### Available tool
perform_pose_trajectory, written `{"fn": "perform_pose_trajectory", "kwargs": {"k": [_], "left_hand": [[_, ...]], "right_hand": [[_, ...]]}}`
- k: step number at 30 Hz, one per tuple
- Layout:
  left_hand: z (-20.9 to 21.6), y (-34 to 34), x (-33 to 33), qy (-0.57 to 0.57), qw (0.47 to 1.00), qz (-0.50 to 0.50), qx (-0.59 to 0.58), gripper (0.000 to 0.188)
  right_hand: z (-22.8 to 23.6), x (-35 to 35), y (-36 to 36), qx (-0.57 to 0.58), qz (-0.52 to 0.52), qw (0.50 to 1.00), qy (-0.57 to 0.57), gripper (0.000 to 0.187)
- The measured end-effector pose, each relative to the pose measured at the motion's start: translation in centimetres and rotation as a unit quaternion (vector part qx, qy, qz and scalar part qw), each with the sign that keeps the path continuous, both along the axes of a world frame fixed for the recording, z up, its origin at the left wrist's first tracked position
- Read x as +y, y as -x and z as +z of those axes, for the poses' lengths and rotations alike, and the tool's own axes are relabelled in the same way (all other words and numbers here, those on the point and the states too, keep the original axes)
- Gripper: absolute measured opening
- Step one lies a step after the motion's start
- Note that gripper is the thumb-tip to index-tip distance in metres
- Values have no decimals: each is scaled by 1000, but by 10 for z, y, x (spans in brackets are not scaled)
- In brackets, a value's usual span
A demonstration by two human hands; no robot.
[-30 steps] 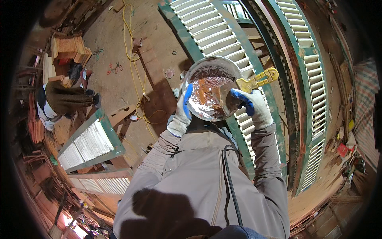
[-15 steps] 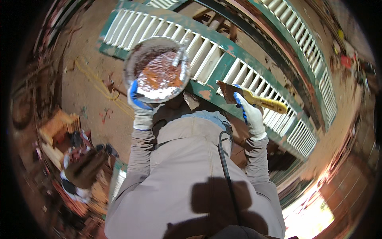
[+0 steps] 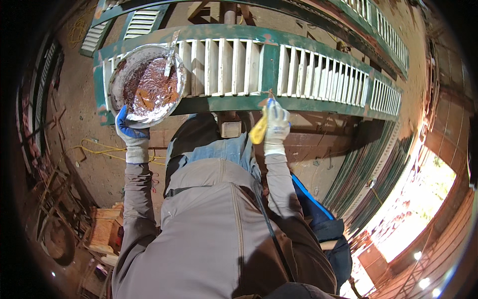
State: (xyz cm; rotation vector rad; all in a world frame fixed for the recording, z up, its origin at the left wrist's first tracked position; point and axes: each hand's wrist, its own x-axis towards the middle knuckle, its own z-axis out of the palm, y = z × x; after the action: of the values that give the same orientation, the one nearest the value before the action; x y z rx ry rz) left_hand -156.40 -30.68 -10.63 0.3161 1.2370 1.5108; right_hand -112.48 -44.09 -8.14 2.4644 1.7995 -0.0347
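Note:
My left hand [image 3: 130, 133], in a blue and white glove, grips the rim of a round metal pan [image 3: 147, 85] filled with reddish-brown paste; a flat metal tool [image 3: 171, 50] stands in the paste. My right hand [image 3: 277, 127], also gloved, holds a yellow-handled putty knife [image 3: 259, 130] with its blade against the lower green rail of a louvered shutter [image 3: 298, 70]. The shutter lies flat in front of me, with pale slats and a green frame.
More green louvered shutters [image 3: 383, 30] lie beyond and lean at the right [image 3: 368, 169]. A wooden block [image 3: 231, 128] sits under the shutter rail. A yellow cord [image 3: 104, 149] trails on the dusty floor at left. Wooden crates [image 3: 104, 229] stand at lower left.
The view has swung so the shutter now lies straight ahead. My right hand has brought the putty knife down onto the shutter's lower rail. The pan stays in my left hand.

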Motion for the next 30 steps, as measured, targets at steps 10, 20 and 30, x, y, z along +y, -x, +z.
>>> {"fn": "perform_pose_trajectory", "kwargs": {"k": [10,20,30], "left_hand": [[13,-18,19,77,990,-11,-117,27],[12,-17,20,72,991,-40,-101,30],[4,-9,19,71,993,-43,-83,28]], "right_hand": [[9,-25,32,1,-36,995,-96,47],[-10,-17,11,5,12,996,-93,40],[-4,-27,17,156,-20,987,-38,44]]}}
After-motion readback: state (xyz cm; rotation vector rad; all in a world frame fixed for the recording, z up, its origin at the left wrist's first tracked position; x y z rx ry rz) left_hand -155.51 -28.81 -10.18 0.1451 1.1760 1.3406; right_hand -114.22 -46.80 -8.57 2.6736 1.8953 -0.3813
